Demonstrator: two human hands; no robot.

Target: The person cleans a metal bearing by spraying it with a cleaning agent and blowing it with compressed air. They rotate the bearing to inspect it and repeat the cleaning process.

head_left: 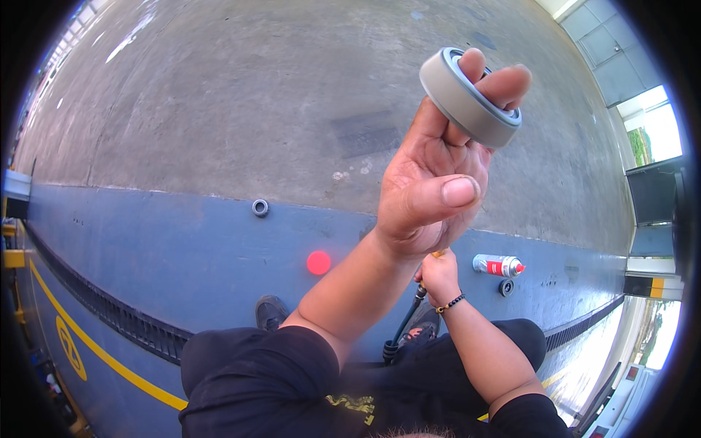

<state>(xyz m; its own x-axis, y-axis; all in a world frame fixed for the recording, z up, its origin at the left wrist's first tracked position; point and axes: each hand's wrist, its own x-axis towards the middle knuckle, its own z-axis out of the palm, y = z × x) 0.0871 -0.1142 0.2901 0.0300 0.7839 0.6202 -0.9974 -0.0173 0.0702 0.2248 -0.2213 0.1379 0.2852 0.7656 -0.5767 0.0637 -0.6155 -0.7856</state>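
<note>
My left hand (431, 190) is raised out in front, palm toward me, holding a large grey ball bearing (467, 109). Its fingers pass through the bearing's centre hole, and the fingertips show on the far side; the thumb stays outside the ring. Lower down, my right hand (441, 279) is closed around the end of a dark air hose (406, 321). A brass-coloured tip pokes out above that fist, but the left wrist partly covers the spot, so the fitting's shape is hidden. The hose runs down between my feet.
On the blue-painted floor strip (175, 233), a spray can (496, 265) lies on its side beside a small dark round part (507, 287). A red round cap (318, 263) and a dark ring (260, 208) are to the left. A floor grating (120, 314) runs along the left.
</note>
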